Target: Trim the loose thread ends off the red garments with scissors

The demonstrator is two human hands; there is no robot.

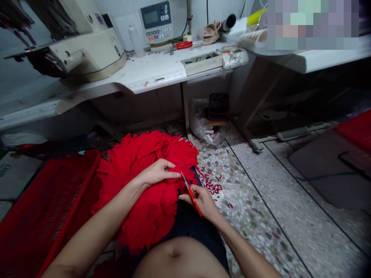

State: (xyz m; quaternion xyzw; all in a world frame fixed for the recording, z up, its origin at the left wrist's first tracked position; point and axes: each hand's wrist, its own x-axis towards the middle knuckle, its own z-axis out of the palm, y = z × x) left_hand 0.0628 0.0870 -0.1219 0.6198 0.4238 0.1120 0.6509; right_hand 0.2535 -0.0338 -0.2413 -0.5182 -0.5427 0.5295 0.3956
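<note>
A large heap of red fabric pieces [145, 208] with fringed edges lies across my lap and left side. My left hand [158, 172] is closed, pinching an edge of the red fabric between thumb and fingers. Small scissors [195, 200] with red handles are gripped in my right hand [204, 200], just right of the left one. Their blades point up and away, with the tips beside the pinched fabric near my left fingertips. Whether the blades touch the cloth I cannot tell.
A red plastic basket [69, 197] stands at my left. Red scraps [213, 185] lie on the speckled floor [246, 216]. Ahead, a white table [162, 73] bears a sewing machine [87, 50], a control panel [156, 23] and red-handled scissors [184, 45]. Beneath it sits a plastic bag [199, 123].
</note>
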